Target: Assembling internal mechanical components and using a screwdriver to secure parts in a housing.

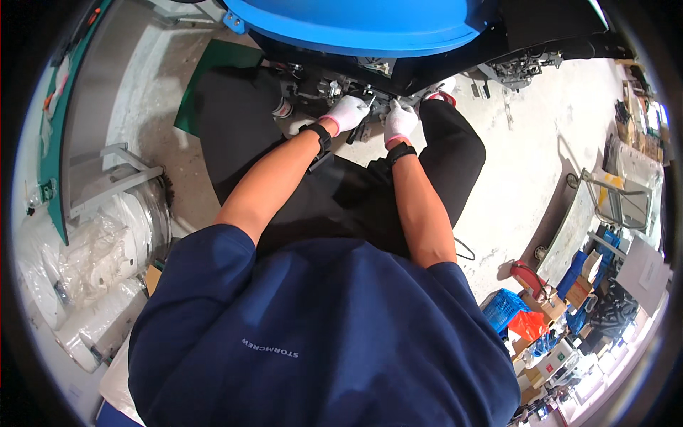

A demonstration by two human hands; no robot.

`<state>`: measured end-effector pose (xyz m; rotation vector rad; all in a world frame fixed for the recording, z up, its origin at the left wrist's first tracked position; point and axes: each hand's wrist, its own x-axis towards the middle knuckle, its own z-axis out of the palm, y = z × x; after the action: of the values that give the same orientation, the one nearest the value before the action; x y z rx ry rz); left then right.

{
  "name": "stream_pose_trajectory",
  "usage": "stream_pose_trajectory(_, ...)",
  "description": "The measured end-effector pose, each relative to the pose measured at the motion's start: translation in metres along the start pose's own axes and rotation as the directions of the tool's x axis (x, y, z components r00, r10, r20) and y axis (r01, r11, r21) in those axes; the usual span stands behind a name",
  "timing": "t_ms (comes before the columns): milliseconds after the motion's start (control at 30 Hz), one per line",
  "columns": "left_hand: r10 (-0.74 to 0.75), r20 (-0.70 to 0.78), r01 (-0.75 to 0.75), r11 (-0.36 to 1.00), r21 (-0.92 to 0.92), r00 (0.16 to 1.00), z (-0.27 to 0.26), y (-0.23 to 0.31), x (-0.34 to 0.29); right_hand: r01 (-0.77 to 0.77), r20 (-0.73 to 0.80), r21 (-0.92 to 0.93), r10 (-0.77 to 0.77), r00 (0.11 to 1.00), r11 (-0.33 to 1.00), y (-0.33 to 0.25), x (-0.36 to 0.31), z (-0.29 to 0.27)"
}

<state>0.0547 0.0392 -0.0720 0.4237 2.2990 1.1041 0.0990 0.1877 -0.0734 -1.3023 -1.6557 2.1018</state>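
My left hand (347, 113), in a white glove with a pink cuff, reaches to the metal mechanism (329, 88) under the machine. Its fingers are drawn together at a small metal part, too small to name. Close by on the right, my right hand (401, 120), gloved the same way, is closed with its knuckles up against the machine's dark lower edge. What its fingers hold, if anything, is hidden. Above both hands bulges the machine's large blue rounded cover (363, 27).
My black-trousered legs flank the work. A green board (218, 78) lies at the left, near plastic-wrapped rolls (107, 263). Farther right stand a flat trolley (569, 228), a blue crate (504, 310) and cardboard boxes. Another mechanism (523, 70) hangs from the machine's right side.
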Motion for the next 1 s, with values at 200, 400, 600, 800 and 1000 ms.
stream_pose_trajectory(200, -0.076, 0.029, 0.078, 0.996, -0.046, 0.997, -0.013, 0.008, -0.011, 0.142, -0.244, -0.03, -0.145, 0.959, 0.989, 0.037, 0.025, 0.013)
stream_pose_trajectory(400, -0.083, -0.003, 0.082, 0.992, -0.099, 0.997, -0.023, 0.002, -0.022, 0.128, -0.348, -0.128, -0.166, 0.923, 0.983, 0.028, 0.015, 0.029)
stream_pose_trajectory(600, -0.103, -0.04, 0.096, 0.982, -0.161, 0.994, -0.023, -0.002, -0.022, 0.051, -0.322, -0.19, -0.111, 0.94, 0.98, 0.023, 0.01, 0.03)
stream_pose_trajectory(800, -0.093, -0.023, 0.087, 0.979, -0.185, 0.995, -0.025, 0.008, -0.023, 0.103, -0.311, -0.405, -0.242, 0.919, 0.909, 0.023, 0.019, 0.022)
stream_pose_trajectory(1000, -0.082, -0.035, 0.072, 0.973, -0.217, 0.996, -0.026, -0.004, -0.023, 0.137, -0.217, -0.576, -0.313, 0.925, 0.806, 0.01, 0.002, 0.022)
